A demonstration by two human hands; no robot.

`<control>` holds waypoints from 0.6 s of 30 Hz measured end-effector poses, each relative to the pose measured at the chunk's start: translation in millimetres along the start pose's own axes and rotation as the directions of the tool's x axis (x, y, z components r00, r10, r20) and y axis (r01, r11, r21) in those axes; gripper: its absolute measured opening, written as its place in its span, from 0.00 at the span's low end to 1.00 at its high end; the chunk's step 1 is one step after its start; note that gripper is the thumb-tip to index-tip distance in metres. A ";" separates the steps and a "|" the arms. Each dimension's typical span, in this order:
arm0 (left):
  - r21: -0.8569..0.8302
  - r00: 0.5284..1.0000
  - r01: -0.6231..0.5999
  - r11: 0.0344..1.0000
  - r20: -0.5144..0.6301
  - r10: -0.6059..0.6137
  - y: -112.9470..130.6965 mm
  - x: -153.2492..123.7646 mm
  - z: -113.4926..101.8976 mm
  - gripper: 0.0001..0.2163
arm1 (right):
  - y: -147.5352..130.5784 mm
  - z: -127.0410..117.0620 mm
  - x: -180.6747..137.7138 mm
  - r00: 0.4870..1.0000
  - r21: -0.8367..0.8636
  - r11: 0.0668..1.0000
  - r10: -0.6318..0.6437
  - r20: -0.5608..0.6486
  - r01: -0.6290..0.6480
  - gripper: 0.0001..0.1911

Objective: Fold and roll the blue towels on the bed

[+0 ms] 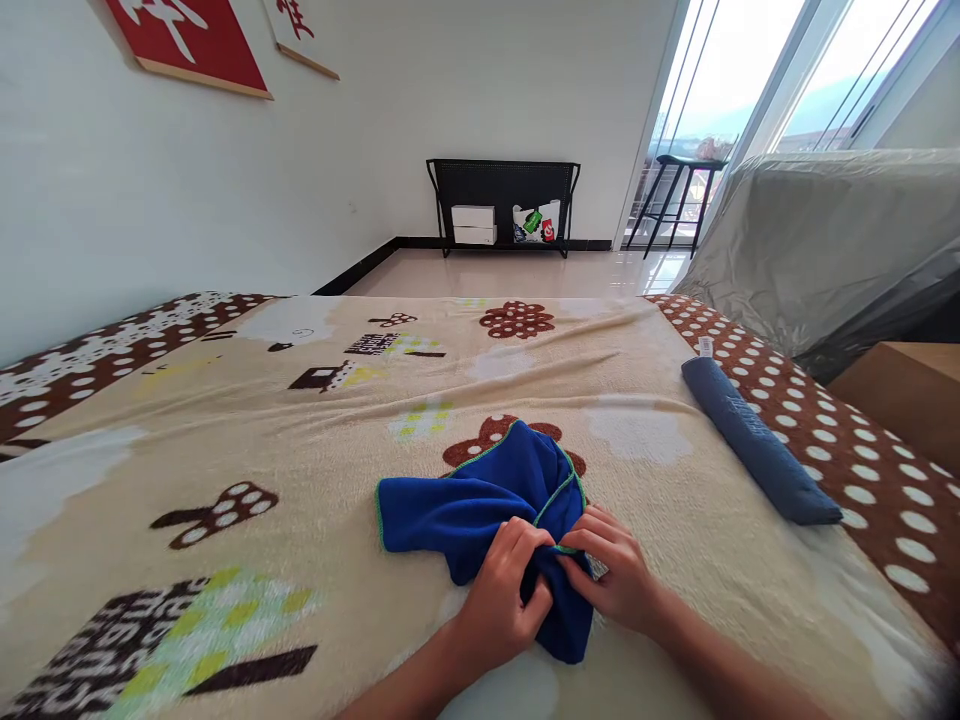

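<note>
A blue cloth [480,505] with green stitched edging lies crumpled on the patterned blanket [315,460], its left end spread out flat. My left hand [510,590] pinches the cloth near its edge, fingers curled and thumb below. Close beside it, my right hand [611,570] grips the same green edge between thumb and fingers. The fingertips of both hands almost meet there. A fold of the cloth hangs down between the hands toward me.
A dark blue rolled bundle [757,440] lies along the blanket's dotted right border. Beyond it are a cardboard box [904,400] and furniture under a plastic cover [832,240]. A black rack [504,185] stands by the far wall, with a stool [679,190] near the window.
</note>
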State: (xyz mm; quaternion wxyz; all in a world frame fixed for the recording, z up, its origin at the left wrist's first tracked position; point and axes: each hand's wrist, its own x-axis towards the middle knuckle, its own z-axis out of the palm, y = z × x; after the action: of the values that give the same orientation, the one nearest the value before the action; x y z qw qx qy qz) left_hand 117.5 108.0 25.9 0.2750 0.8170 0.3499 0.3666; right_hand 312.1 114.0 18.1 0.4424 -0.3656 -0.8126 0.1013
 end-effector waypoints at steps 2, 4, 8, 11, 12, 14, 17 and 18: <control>0.001 1.000 0.002 1.000 0.002 -0.002 0.0 0.5 0.0 0.15 | 0.3 0.1 -0.2 1.000 -0.004 1.000 0.003 0.002 -0.003 0.03; 0.002 1.000 0.005 1.000 0.000 -0.005 0.0 0.8 0.1 0.15 | 1.0 0.3 -0.8 1.000 -0.008 1.000 0.007 0.004 -0.007 0.04; -0.001 1.000 0.014 1.000 0.006 -0.014 0.6 1.1 0.2 0.14 | 1.7 0.6 -1.7 1.000 -0.008 1.000 0.013 0.007 -0.013 0.04; 0.000 1.000 0.017 1.000 0.009 -0.017 0.6 1.6 -0.1 0.14 | 1.7 0.3 -1.6 1.000 -0.001 1.000 0.019 0.009 -0.019 0.04; 0.001 1.000 0.018 1.000 0.009 -0.018 0.4 1.8 -0.2 0.14 | 1.7 0.1 -1.4 1.000 0.002 1.000 0.021 0.010 -0.021 0.04; 0.003 1.000 0.018 1.000 0.014 -0.018 -0.3 2.1 -0.5 0.13 | 1.7 -0.2 -1.1 1.000 0.008 1.000 0.025 0.010 -0.025 0.04; 0.001 1.000 0.017 1.000 0.022 -0.017 -0.7 2.3 -0.8 0.13 | 1.9 -0.4 -0.9 1.000 0.015 1.000 0.027 0.005 -0.027 0.04; 0.000 1.000 0.018 1.000 0.022 -0.018 -0.6 2.3 -0.9 0.13 | 2.0 -0.4 -0.9 1.000 0.017 0.999 0.027 0.003 -0.027 0.04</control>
State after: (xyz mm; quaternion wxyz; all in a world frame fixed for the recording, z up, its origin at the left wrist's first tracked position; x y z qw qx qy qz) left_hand 117.7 110.2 26.9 0.2823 0.8178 0.3542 0.3550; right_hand 313.8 114.8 16.7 0.4430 -0.3728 -0.8073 0.1145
